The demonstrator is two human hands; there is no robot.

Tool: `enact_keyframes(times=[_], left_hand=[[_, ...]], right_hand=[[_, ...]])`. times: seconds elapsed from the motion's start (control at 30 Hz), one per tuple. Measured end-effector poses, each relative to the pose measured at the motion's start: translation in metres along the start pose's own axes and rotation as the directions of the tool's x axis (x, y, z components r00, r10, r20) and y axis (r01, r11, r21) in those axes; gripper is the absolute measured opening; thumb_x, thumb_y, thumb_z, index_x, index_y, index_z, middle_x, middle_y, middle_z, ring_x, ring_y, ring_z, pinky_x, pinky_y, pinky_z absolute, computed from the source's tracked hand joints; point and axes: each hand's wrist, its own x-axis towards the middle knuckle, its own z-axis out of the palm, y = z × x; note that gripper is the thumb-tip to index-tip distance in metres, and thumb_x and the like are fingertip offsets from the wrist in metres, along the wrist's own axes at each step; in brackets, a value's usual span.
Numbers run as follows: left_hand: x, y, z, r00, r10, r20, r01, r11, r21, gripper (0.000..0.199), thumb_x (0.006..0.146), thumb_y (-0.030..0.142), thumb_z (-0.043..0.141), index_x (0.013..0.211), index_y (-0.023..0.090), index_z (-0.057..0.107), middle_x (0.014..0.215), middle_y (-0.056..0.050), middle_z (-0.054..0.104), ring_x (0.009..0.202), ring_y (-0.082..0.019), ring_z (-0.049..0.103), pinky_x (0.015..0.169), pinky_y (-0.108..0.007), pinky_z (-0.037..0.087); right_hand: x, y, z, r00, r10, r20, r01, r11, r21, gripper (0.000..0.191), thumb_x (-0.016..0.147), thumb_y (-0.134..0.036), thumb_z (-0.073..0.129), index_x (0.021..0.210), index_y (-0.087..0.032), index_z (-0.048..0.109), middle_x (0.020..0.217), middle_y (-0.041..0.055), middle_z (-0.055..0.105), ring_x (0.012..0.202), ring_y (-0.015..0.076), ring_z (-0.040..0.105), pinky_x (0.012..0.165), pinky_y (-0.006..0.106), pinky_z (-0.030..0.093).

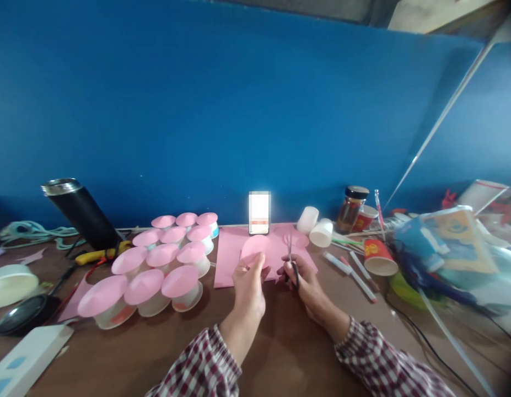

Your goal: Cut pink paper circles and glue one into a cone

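Pink paper disc [255,247], smooth and round, is above a flat pink sheet [227,263], pinched between thumb and fingers of the left hand [250,282]. The right hand [302,280] curls around dark-handled scissors [295,272], blades pointing away. Both forearms angle inward. Leftward, shallow pink cones [144,286] cap rows of cups [154,306]; a lidded jar [349,214] holds amber contents.

Capped cups [162,255] block left of the hands [250,286] [305,284], markers [358,282] right; near tabletop [290,342] is open.

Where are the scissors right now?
The right hand holds the scissors just right of centre in the head view, beside the pink disc in the left hand.
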Motion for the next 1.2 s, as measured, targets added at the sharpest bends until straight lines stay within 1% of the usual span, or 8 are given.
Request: enact_keyframes(times=[0.07, 0.13, 0.23, 0.4, 0.57, 0.87, 1.03, 1.2], left_hand=[[0.001, -0.002, -0.001, 0.999, -0.037, -0.022, 0.037, 0.999, -0.002, 0.028, 0.059, 0.025, 0.081, 0.077, 0.013, 0.063, 0.075, -0.004, 0.065, 0.065, -0.012, 0.062, 0.063, -0.025, 0.051], [0.0, -0.003, -0.001, 0.998, -0.06, -0.029, 0.06, 0.998, 0.007, 0.028, 0.06, 0.026, 0.08, 0.077, 0.013, 0.062, 0.072, -0.004, 0.065, 0.064, -0.013, 0.062, 0.06, -0.025, 0.05], [-0.003, -0.003, 0.0, 0.998, -0.055, -0.026, 0.056, 0.998, 0.007, 0.027, 0.06, 0.028, 0.079, 0.074, 0.014, 0.06, 0.066, -0.002, 0.063, 0.061, -0.013, 0.06, 0.055, -0.024, 0.048], [-0.007, 0.001, 0.002, 0.993, -0.097, -0.068, 0.1, 0.994, 0.046, 0.027, 0.06, 0.027, 0.078, 0.073, 0.014, 0.058, 0.062, 0.0, 0.061, 0.054, -0.011, 0.057, 0.051, -0.022, 0.045], [-0.006, 0.0, 0.001, 0.987, -0.138, -0.088, 0.145, 0.986, 0.083, 0.031, 0.06, 0.031, 0.077, 0.074, 0.016, 0.054, 0.056, 0.003, 0.056, 0.051, -0.012, 0.056, 0.048, -0.024, 0.045], [-0.001, -0.006, -0.004, 0.998, -0.058, -0.028, 0.062, 0.988, 0.143, 0.031, 0.061, 0.034, 0.076, 0.077, 0.013, 0.059, 0.063, 0.0, 0.061, 0.056, -0.012, 0.057, 0.053, -0.024, 0.045], [-0.001, -0.005, -0.004, 0.997, -0.077, -0.026, 0.08, 0.987, 0.136, 0.032, 0.06, 0.034, 0.077, 0.077, 0.013, 0.059, 0.06, 0.0, 0.06, 0.054, -0.012, 0.056, 0.053, -0.025, 0.044], [-0.001, -0.005, -0.004, 0.996, -0.082, -0.017, 0.084, 0.988, 0.132, 0.033, 0.059, 0.035, 0.078, 0.075, 0.014, 0.059, 0.061, 0.0, 0.061, 0.054, -0.012, 0.056, 0.053, -0.024, 0.043]], right_hand=[[-0.005, -0.001, 0.005, 0.997, -0.065, 0.046, 0.064, 0.998, 0.019, 0.035, 0.087, -0.047, 0.054, 0.108, -0.019, 0.051, 0.078, 0.0019, 0.061, 0.069, 0.0155, 0.058, 0.061, 0.025, 0.045], [-0.011, -0.001, 0.009, 0.988, -0.127, 0.092, 0.129, 0.991, -0.022, 0.033, 0.086, -0.043, 0.058, 0.109, -0.019, 0.054, 0.078, 0.001, 0.059, 0.07, 0.0145, 0.055, 0.062, 0.024, 0.044], [-0.016, -0.001, 0.01, 0.98, -0.161, 0.115, 0.169, 0.983, -0.066, 0.032, 0.086, -0.039, 0.059, 0.111, -0.019, 0.056, 0.08, 0.0006, 0.059, 0.069, 0.0135, 0.053, 0.061, 0.023, 0.043], [-0.013, 0.0, 0.006, 0.986, -0.132, 0.105, 0.139, 0.988, -0.061, 0.032, 0.084, -0.038, 0.061, 0.109, -0.017, 0.06, 0.077, 0.0006, 0.058, 0.068, 0.0132, 0.051, 0.06, 0.023, 0.042], [-0.009, 0.004, 0.003, 0.99, -0.115, 0.076, 0.115, 0.993, -0.001, 0.034, 0.082, -0.04, 0.063, 0.108, -0.017, 0.062, 0.078, 0.0014, 0.058, 0.07, 0.015, 0.053, 0.062, 0.024, 0.043], [-0.009, 0.01, 0.001, 0.989, -0.061, 0.132, 0.051, 0.996, 0.075, 0.037, 0.081, -0.043, 0.065, 0.107, -0.017, 0.062, 0.072, -0.0001, 0.056, 0.061, 0.0118, 0.048, 0.054, 0.021, 0.039], [-0.008, 0.01, 0.0, 0.991, -0.049, 0.124, 0.042, 0.997, 0.058, 0.039, 0.079, -0.046, 0.066, 0.104, -0.016, 0.063, 0.071, -0.0004, 0.056, 0.061, 0.0118, 0.047, 0.054, 0.021, 0.038], [-0.007, 0.009, 0.0, 0.988, -0.045, 0.146, 0.035, 0.997, 0.074, 0.037, 0.079, -0.045, 0.066, 0.102, -0.016, 0.063, 0.068, -0.0013, 0.053, 0.059, 0.0111, 0.044, 0.053, 0.021, 0.036]])
